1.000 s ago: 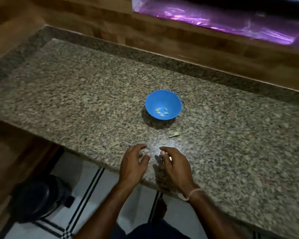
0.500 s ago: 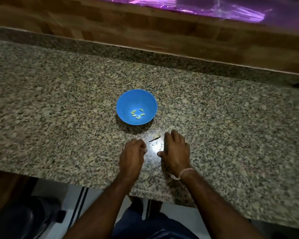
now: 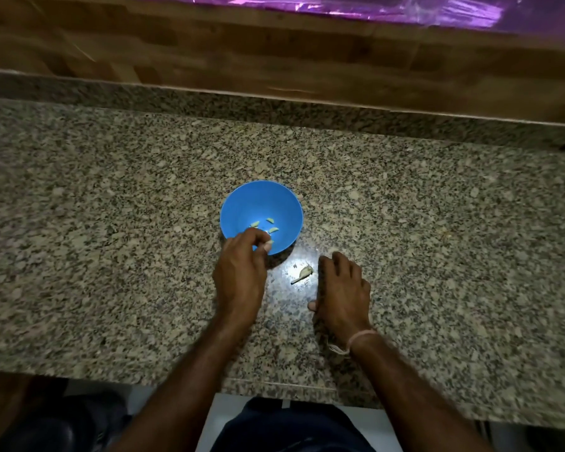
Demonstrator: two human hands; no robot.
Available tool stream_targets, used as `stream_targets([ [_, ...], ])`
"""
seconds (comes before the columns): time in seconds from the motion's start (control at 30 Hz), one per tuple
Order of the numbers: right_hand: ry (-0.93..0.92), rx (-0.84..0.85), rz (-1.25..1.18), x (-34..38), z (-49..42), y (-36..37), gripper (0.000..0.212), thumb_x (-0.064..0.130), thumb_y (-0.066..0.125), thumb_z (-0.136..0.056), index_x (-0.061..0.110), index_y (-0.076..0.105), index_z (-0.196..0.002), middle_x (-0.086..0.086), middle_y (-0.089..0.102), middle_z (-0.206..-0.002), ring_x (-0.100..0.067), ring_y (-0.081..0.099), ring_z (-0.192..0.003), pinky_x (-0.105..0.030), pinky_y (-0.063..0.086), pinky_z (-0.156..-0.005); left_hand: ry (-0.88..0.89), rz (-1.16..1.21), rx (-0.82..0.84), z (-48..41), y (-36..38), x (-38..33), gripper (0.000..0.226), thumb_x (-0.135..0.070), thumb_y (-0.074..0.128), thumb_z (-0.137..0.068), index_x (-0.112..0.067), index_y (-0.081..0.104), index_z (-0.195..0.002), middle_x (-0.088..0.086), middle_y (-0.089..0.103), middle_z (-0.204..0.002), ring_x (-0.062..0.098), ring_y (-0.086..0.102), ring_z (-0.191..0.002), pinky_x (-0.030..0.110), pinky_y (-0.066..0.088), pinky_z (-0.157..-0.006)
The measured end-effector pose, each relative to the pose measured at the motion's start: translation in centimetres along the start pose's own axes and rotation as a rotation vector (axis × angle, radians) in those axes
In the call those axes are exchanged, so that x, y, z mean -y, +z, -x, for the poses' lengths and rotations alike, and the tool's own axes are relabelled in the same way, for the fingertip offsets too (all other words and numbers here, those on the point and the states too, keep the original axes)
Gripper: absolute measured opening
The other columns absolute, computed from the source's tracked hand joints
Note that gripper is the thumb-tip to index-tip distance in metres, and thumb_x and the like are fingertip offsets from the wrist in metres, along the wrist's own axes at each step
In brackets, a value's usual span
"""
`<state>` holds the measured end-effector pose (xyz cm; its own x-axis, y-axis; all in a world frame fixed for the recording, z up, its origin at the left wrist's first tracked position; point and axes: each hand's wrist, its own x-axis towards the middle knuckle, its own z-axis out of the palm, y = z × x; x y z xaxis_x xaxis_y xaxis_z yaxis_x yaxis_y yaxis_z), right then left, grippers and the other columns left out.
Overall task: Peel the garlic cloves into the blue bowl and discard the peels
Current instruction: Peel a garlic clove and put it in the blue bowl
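The blue bowl stands mid-counter with several peeled garlic cloves in its bottom. My left hand reaches over the bowl's near rim, its fingers curled and pinched on a small pale garlic clove at the fingertips. My right hand rests on the counter to the right of the bowl, fingers fairly straight and holding nothing. Between the hands, just left of my right fingers, a pale garlic piece with a thin tail lies in a bright spot of light.
The speckled granite counter runs left and right, with its front edge close to my body. A wooden wall and purple plastic sheet back it. A dark bin sits on the floor at lower left. A small pale scrap lies far right.
My left hand moved forward from beside the right hand to the bowl's near rim. My right hand shifted slightly right, uncovering the tailed garlic piece. The view moved closer.
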<state>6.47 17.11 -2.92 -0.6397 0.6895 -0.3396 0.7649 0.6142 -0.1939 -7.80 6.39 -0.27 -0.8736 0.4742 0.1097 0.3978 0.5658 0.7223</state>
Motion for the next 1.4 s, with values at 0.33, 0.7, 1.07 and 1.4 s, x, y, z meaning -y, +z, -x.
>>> stream_targets([
  [0.33,-0.004,-0.001,-0.041,-0.4,0.1,0.3,0.096,0.04,0.084,-0.083,0.026,0.026,-0.159,-0.003,0.018,-0.169,-0.029,0.023,-0.15,-0.048,0.03,-0.114,0.172,-0.126,-0.01,-1.0,0.5,-0.1,0.017,-0.021,0.074,-0.092,-0.023,0.065,-0.106,-0.006,0.062,-0.099,0.019,0.059,-0.094,0.034,0.045,-0.064],
  [0.7,-0.14,-0.022,-0.1,-3.0,0.1,0.4,0.084,0.046,0.078,-0.087,0.027,0.035,-0.156,-0.003,0.019,-0.17,-0.029,0.025,-0.149,-0.048,0.03,-0.109,0.092,-0.167,0.291,4.9,7.6,-1.3,0.011,-0.008,0.066,-0.093,-0.015,0.068,-0.102,0.0,0.057,-0.099,0.007,0.049,-0.086,0.019,0.037,-0.065],
  [1.07,-0.165,0.006,-1.183,-6.8,1.2,-0.9,0.017,0.008,0.076,-0.093,0.014,0.08,-0.108,0.003,0.08,-0.103,-0.017,0.076,-0.096,-0.044,0.063,-0.088,-0.863,1.135,0.388,7.3,6.0,-4.0,0.02,-0.011,0.06,-0.099,-0.013,0.073,-0.115,0.007,0.078,-0.103,0.015,0.075,-0.09,0.031,0.059,-0.086],
  [1.4,-0.248,-0.023,-1.262,-6.6,1.9,-2.2,0.007,0.016,0.081,-0.09,0.015,0.082,-0.097,0.004,0.078,-0.096,-0.014,0.075,-0.094,-0.028,0.06,-0.08,-0.707,1.02,0.289,8.7,4.5,-6.0,0.018,-0.004,0.062,-0.098,-0.007,0.073,-0.112,0.01,0.079,-0.097,0.014,0.075,-0.084,0.025,0.061,-0.076],
])
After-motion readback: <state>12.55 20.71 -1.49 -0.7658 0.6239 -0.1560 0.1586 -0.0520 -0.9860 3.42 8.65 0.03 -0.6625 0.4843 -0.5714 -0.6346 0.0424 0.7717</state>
